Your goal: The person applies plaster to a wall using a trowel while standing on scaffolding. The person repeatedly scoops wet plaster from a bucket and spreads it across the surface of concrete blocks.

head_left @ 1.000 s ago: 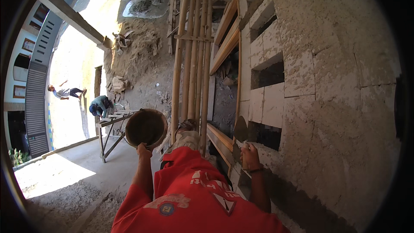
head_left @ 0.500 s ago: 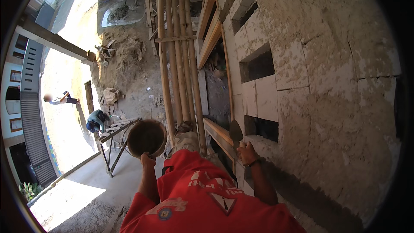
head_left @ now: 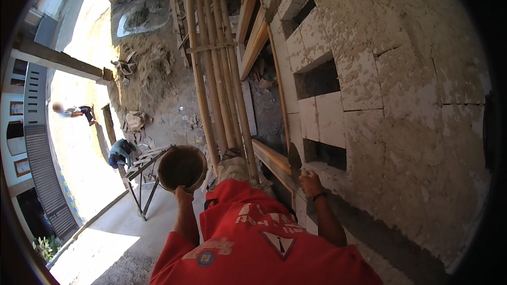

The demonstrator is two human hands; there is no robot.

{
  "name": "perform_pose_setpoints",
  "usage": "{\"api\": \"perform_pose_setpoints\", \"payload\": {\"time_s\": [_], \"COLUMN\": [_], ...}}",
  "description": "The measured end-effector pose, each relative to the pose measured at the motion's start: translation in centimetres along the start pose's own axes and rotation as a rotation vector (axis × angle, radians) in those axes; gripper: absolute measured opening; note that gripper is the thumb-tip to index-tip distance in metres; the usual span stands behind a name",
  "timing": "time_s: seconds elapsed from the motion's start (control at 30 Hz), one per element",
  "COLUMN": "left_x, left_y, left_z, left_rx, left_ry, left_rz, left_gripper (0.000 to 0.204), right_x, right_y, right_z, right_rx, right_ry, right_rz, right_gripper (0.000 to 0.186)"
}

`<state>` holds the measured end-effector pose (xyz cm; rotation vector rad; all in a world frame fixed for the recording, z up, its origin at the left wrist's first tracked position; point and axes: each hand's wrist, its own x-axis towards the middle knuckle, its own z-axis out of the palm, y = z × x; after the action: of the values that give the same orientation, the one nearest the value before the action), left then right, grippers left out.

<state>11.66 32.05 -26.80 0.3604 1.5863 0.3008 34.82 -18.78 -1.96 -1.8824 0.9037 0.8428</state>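
Left hand clamped on the near edge of a bucket, right hand closed around a trowel near the wall, we judge much of it already mortared; pale blocks between dark openings look largely bare.

Left hand: gripping a round bowl by its edge
Right hand: holding a trowel, blade pointing forward
Poles: laid lengthwise ahead, near the wall
Trestle: a worker bending beside it
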Motion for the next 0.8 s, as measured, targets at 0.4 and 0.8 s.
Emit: {"api": "perform_pose_setpoints", "payload": {"time_s": [0.4, 0.8], "left_x": [0.4, -2.2], "left_y": [4.2, 6.9], "left_z": [4.5, 6.0], "left_rx": [0.424, 1.158], "left_ry": [-0.147, -0.332], "left_rz": [0.096, 0.645], "left_gripper": [0.042, 0.027], "right_x": [1.2, 7.9], "right_y": [1.6, 8.3], "right_z": [-0.1, 1.6], "right_rx": [0.006, 0.093], "right_ry": [0.083, 0.027], "right_rz": [-0.044, -0.055], "right_gripper": [0.051, 0.038]}}
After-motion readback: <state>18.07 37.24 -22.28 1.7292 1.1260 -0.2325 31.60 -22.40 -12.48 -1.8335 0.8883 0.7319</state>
